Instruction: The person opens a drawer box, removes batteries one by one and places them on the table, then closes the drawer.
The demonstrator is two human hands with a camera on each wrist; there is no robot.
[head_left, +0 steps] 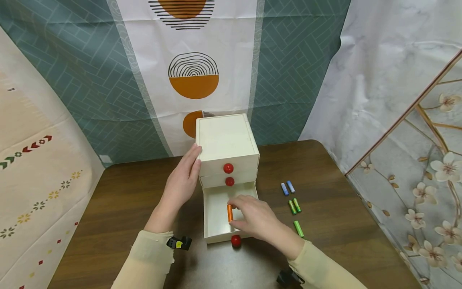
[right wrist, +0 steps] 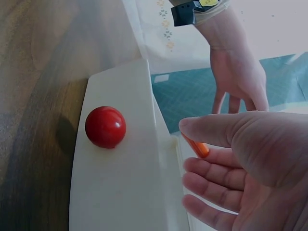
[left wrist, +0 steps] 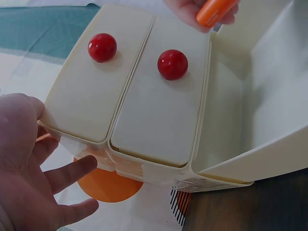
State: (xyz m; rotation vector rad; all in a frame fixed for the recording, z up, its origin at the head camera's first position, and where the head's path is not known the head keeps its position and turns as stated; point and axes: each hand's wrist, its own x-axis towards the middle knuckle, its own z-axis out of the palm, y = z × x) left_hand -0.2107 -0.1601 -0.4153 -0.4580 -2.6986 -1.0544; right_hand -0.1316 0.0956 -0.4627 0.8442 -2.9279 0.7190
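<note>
A small cream drawer cabinet [head_left: 225,134] with red ball knobs stands on the table, its bottom drawer [head_left: 214,216] pulled out. My right hand [head_left: 257,218] is over that drawer and pinches an orange battery [head_left: 229,213] between thumb and fingertips. In the right wrist view, the thumb covers part of this orange battery [right wrist: 199,148], while the other fingers extend loosely. My left hand [head_left: 180,182] rests its fingers against the cabinet's left side near the top front corner. The left wrist view shows that hand [left wrist: 24,163] with its fingers spread along the cabinet's edge.
On the brown table [head_left: 126,200], right of the cabinet, lie two blue batteries [head_left: 284,189], two green-and-yellow batteries [head_left: 292,207] and one light green battery [head_left: 298,228]. The two upper drawers, with red knobs [head_left: 228,168], are closed. Patterned cloth [head_left: 288,72] hangs behind the table.
</note>
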